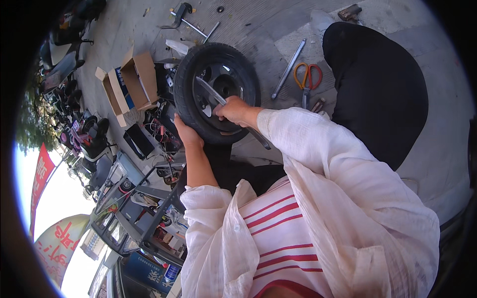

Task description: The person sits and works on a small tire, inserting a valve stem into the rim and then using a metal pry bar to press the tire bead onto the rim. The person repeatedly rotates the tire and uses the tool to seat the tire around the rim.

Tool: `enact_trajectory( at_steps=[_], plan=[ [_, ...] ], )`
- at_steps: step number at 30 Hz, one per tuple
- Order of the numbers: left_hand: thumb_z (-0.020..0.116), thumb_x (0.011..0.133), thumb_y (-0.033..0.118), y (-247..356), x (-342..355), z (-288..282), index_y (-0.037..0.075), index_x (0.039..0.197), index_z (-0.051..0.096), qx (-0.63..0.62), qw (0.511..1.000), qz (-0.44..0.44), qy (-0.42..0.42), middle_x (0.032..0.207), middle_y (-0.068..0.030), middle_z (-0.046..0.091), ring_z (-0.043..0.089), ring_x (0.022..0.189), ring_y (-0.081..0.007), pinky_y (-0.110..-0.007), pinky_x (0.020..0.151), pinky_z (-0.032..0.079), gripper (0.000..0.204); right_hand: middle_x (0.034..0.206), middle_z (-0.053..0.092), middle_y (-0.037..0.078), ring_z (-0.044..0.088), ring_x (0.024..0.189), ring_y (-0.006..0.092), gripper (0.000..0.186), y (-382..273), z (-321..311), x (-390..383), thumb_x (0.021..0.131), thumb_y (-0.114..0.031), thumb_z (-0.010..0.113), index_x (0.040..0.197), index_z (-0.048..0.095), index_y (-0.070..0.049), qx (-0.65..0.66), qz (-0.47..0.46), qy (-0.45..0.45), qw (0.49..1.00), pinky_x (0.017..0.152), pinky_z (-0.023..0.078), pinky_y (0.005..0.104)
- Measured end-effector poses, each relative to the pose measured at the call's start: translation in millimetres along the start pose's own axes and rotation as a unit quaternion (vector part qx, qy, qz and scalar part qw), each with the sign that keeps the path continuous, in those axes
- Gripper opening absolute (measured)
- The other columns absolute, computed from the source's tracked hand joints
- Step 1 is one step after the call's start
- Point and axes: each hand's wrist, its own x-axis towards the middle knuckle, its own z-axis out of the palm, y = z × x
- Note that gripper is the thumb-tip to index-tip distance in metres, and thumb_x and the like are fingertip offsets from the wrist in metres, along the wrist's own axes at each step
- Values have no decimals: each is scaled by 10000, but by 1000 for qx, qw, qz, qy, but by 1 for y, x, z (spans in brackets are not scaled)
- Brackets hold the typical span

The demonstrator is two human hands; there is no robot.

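Observation:
A small black wheel with its tyre stands tilted in front of me, its dark rim facing up toward me. My left hand holds the tyre at its near left side, some fingers hidden behind the tread. In my right hand is a long flat metal tyre lever, gripped around its middle. The lever lies slantwise over the rim, one end above the hub area and the other sticking out past my wrist. Whether its tip touches the rim I cannot tell.
Right of the wheel lie a second metal bar and scissors with orange and red handles. An open cardboard box stands at left, near tangled wires. Beyond the wheel is a T-shaped metal tool. Parked scooters line the far left.

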Motion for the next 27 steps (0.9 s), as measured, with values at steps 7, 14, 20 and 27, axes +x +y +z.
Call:
enact_trajectory(
  at_steps=[7, 14, 20, 27],
  plan=[
    [321, 978, 546, -18, -14, -13, 43, 1240, 577, -21, 999, 22, 19, 1194, -128, 635, 603, 1078, -284, -400, 1003, 447, 622, 722, 664, 95, 613, 657, 189, 146, 41, 35, 27, 770, -119, 676, 808, 697, 20, 94, 32, 53, 994, 638, 473, 311],
    [300, 986, 556, -34, -13, -22, 34, 1209, 589, -8, 999, 42, -8, 1105, -117, 665, 628, 1007, -271, -379, 956, 472, 637, 800, 684, 97, 638, 746, 173, 78, 28, 37, 14, 796, -20, 646, 839, 698, 19, 187, 2, 39, 982, 703, 496, 295],
    [292, 988, 562, -32, -23, -9, 32, 1194, 597, -53, 998, 20, -27, 1100, -128, 666, 636, 995, -268, -371, 944, 483, 645, 837, 694, 82, 642, 776, 166, 132, 28, 27, 9, 812, -11, 661, 933, 707, 18, 148, -41, -5, 988, 742, 500, 288],
    [397, 1033, 378, -10, -43, 6, -43, 1036, 629, 213, 948, 224, 73, 944, -104, 650, 557, 897, -158, -297, 841, 439, 480, 856, 675, 43, 591, 662, 96, 209, 22, 27, -2, 898, -75, 642, 1084, 682, 12, 185, -9, -14, 983, 575, 442, 213]
  ],
)
